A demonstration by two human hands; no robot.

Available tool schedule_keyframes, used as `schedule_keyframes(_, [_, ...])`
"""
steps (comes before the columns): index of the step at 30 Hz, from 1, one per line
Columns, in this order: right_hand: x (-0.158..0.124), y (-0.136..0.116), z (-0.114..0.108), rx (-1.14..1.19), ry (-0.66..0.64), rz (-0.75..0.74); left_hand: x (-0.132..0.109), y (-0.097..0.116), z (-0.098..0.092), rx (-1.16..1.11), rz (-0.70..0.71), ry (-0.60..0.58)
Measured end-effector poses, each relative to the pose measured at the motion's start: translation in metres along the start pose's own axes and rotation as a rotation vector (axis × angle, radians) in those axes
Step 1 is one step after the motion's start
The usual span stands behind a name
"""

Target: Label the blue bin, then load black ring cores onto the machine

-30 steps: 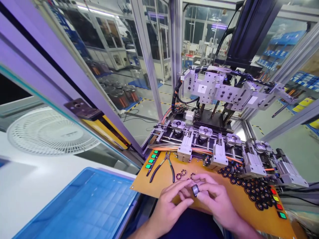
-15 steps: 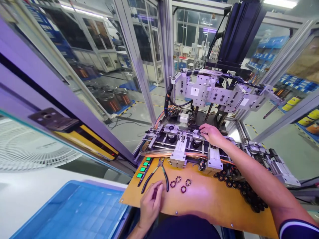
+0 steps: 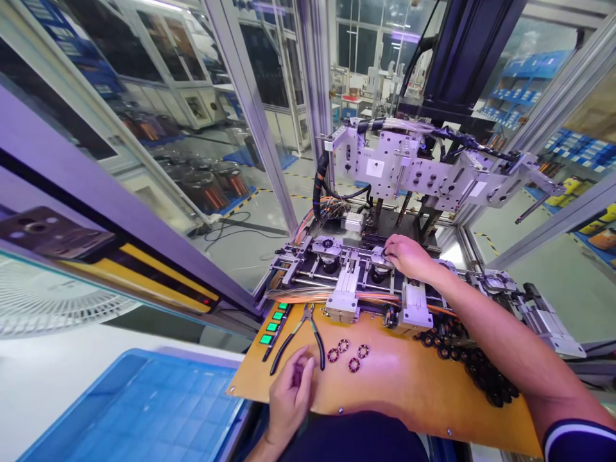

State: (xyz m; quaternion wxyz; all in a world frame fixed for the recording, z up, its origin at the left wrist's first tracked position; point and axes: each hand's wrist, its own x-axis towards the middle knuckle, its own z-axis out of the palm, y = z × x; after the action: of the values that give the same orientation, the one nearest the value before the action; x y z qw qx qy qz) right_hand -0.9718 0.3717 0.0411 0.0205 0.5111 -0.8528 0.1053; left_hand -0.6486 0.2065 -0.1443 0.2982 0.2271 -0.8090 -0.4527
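My right hand (image 3: pixel 405 255) reaches to the second fixture (image 3: pixel 379 262) of the machine, fingertips pinched together at its top. A small dark part shows under those fingers, too covered to name. My left hand (image 3: pixel 290 390) rests at the board's near edge beside the pliers (image 3: pixel 308 313), fingers curled in; whatever is inside, if anything, is hidden. The pliers lie with their dark handles spread toward me. Right of them lie several small dark rings with copper-coloured windings, one ring (image 3: pixel 354 365) nearest me. The first fixture (image 3: pixel 328 247) stands to the left with a dark centre.
A pile of black ring parts (image 3: pixel 486 375) lies on the orange board (image 3: pixel 399 391), under my right forearm. Green-lit buttons (image 3: pixel 272 327) line the board's left side. A blue tray (image 3: pixel 144 410) stands at left. The machine's metal head (image 3: pixel 409 167) hangs behind the fixtures.
The view has shifted slightly. My right hand stays at the second fixture, its fingers drawn a little closer together. My left hand has barely moved.
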Motion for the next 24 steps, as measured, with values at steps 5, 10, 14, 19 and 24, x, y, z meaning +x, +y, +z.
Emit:
schedule_keyframes(5, [0.004, -0.007, -0.002, -0.069, -0.044, 0.048, 0.001, 0.002, 0.0, -0.004, -0.012, -0.003])
schedule_keyframes(10, [-0.004, -0.009, -0.005, -0.092, -0.049, 0.028, 0.001, 0.003, -0.001, -0.012, -0.009, 0.004])
schedule_keyframes(14, [-0.025, -0.01, -0.004, -0.107, -0.047, -0.022, 0.001, 0.002, 0.0, -0.02, -0.025, 0.01])
schedule_keyframes(19, [-0.037, -0.007, 0.011, -0.091, -0.006, -0.038, 0.001, 0.0, 0.002, -0.025, -0.039, -0.004])
schedule_keyframes(24, [-0.04, -0.013, 0.008, -0.06, 0.173, -0.037, 0.002, 0.002, 0.002, -0.034, -0.007, -0.027])
